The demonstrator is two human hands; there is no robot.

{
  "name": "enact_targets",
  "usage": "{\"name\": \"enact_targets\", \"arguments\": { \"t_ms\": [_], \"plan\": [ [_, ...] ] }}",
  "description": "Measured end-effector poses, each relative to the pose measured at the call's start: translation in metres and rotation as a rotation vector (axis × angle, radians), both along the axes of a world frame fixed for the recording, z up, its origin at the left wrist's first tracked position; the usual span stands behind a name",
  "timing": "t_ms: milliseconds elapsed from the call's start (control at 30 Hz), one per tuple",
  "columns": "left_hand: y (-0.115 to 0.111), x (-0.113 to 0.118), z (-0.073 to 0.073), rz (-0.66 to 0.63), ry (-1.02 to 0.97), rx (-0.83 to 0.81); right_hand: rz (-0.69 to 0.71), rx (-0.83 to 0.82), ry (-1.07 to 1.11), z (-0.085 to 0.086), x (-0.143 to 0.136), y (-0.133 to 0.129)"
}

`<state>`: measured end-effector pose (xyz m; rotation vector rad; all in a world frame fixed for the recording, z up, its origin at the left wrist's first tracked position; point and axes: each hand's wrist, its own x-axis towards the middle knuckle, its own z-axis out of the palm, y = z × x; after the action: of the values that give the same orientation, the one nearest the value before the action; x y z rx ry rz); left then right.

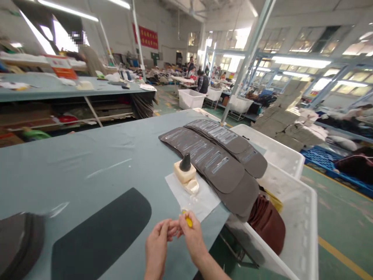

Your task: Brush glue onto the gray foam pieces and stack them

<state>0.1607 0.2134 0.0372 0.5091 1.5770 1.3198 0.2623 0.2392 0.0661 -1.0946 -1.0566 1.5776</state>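
Note:
My right hand point(190, 235) is closed around a small yellow-handled tool point(188, 219) near the table's front edge. Beside it, my left hand point(159, 239) has its fingers curled together, with the fingertips close to those of my right hand; anything between them is too small to make out. Left of my hands, a dark rounded panel point(101, 237) lies flat on the table. Beyond my hands, a cream block with a black cone point(185, 165) stands on a white sheet point(179, 194), next to a small open dish point(192, 186). Overlapping grey panels point(210, 163) with shiny strips lie to the right.
The blue-green table point(96, 163) spreads ahead and left. A dark stack point(23, 241) sits at the lower left. White bins point(310, 217) stand against the table's right side, one holding brown pieces point(269, 229). A metal pole point(243, 62) rises behind the panels. People work farther back.

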Motion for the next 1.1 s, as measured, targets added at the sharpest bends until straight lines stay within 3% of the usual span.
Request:
{"name": "enact_targets", "arguments": {
  "t_ms": [233, 400, 533, 633, 767, 967, 1100],
  "plan": [
    [0.003, 0.023, 0.005, -0.013, -0.015, -0.02, 0.077, -0.043, -0.022, 0.011, 0.026, 0.006],
    [0.003, 0.003, -0.004, 0.133, 0.046, -0.038, 0.026, 0.025, -0.125, 0.015, 0.042, 0.012],
    [-0.003, -0.011, -0.004, 0.096, 0.059, -0.091, -0.129, 0.07, -0.241, 0.01, 0.066, 0.036],
    [-0.006, -0.002, -0.004, -0.014, 0.033, -0.091, -0.267, 0.072, -0.262, 0.001, 0.081, 0.062],
    [-0.013, 0.028, -0.006, -0.284, 0.042, -0.076, -0.375, 0.059, -0.264, -0.013, 0.084, 0.095],
    [-0.035, 0.072, -0.001, -0.731, 0.22, -0.102, -0.417, 0.151, -0.586, -0.032, 0.065, 0.13],
    [-0.047, 0.086, -0.012, -0.98, 0.227, -0.053, -0.388, 0.234, -0.769, -0.04, 0.053, 0.142]
  ]
}}
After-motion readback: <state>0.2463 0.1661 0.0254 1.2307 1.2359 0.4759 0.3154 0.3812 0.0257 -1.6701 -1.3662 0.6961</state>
